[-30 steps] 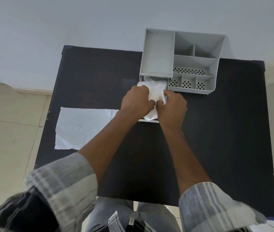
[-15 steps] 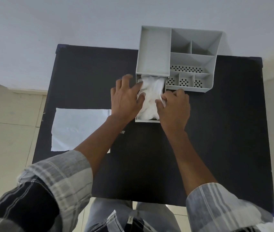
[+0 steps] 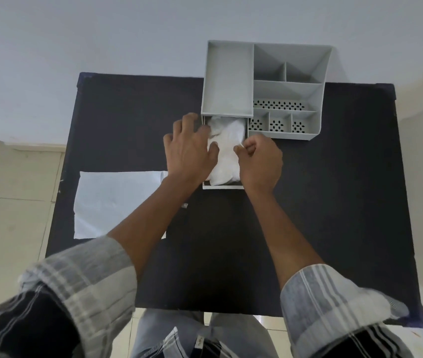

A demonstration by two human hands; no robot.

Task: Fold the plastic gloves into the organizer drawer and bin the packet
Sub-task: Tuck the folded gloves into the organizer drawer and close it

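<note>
A grey organizer [image 3: 267, 89] stands at the far edge of the black table. Its drawer [image 3: 223, 186] is pulled out toward me. A crumpled white bundle of plastic gloves [image 3: 227, 148] lies inside the drawer. My left hand [image 3: 189, 151] rests flat on the drawer's left side, fingers spread, its fingertips on the gloves. My right hand [image 3: 259, 161] sits at the drawer's right side with fingers curled, pinching an edge of the gloves. A flat clear packet [image 3: 117, 202] lies on the table to the left, partly under my left forearm.
The black table [image 3: 334, 202] stands against a pale wall. Tiled floor shows to the left and below the table's near edge. The organizer's upper compartments hold nothing visible.
Both hands held the bunched gloves above the drawer a second ago. The gloves now lie in the drawer, my left hand has opened flat, and my right hand has curled at the gloves' edge.
</note>
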